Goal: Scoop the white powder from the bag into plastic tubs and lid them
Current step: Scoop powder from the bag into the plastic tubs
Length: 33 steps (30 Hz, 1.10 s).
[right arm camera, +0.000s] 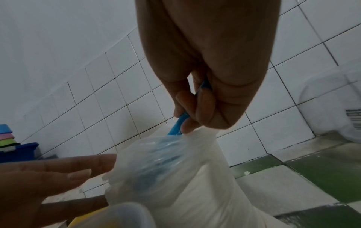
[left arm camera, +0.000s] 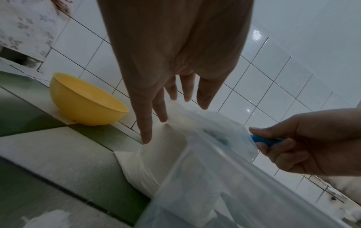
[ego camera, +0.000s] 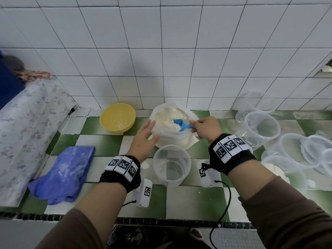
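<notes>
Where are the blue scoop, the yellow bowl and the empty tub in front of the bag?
blue scoop [ego camera: 180,124]: head view, on its blade in the powder.
yellow bowl [ego camera: 117,117]: head view, on its inner wall.
empty tub [ego camera: 171,164]: head view, on its clear inner wall.

Brown long sleeves cover both forearms. Each wrist wears a black fabric band carrying white square-coded marker tiles; thin black cables trail toward six o'clock.

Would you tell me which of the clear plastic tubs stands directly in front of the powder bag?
The lone empty tub between the person's wrists, just before the bag; the other tubs cluster at the right.
</notes>
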{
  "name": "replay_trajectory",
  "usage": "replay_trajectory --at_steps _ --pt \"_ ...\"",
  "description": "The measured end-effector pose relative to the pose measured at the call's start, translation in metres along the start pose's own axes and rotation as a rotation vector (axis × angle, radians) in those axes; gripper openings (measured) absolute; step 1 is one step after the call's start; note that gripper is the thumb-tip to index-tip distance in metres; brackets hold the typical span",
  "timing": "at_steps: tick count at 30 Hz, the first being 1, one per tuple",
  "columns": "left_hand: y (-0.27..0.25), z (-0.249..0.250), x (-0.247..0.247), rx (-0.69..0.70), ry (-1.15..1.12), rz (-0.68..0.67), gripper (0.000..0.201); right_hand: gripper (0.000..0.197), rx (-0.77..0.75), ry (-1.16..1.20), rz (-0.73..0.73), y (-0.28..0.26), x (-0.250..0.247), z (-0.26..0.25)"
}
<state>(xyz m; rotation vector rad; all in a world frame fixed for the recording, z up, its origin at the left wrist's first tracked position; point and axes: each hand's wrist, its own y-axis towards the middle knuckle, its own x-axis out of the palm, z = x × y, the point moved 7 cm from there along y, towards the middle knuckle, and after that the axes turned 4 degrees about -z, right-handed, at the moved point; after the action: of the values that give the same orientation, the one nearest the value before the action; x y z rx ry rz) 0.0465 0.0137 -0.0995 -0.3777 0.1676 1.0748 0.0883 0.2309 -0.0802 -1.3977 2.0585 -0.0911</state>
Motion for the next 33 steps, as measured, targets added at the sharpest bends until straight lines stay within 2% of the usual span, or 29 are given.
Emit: replay_trajectory --at_steps 10,17,25,30,33 --pt "-0.016 -0.001 0.005 -0.058 -0.023 0.024 0.057 0.025 -0.024 0.195 -0.020 -0.023 -0.029 -0.011" --pt "-0.022 -0.004 0.006 -0.056 -0.030 0.034 0.055 0.024 -0.017 0.316 -0.100 -0.041 -0.042 -0.003" --pt "-0.026 -0.006 0.007 -0.070 -0.011 0.022 0.051 0.017 0.011 0.101 -0.327 -0.060 -0.026 0.015" --pt "-0.025 -0.005 0.006 -0.088 -0.001 0.018 0.050 0.021 -0.071 -0.145 -0.291 -0.063 -0.010 0.020" --pt "-0.025 -0.006 0.005 -0.103 -0.013 0.013 0.051 0.020 -0.204 -0.313 -0.270 -0.067 0.004 0.015"
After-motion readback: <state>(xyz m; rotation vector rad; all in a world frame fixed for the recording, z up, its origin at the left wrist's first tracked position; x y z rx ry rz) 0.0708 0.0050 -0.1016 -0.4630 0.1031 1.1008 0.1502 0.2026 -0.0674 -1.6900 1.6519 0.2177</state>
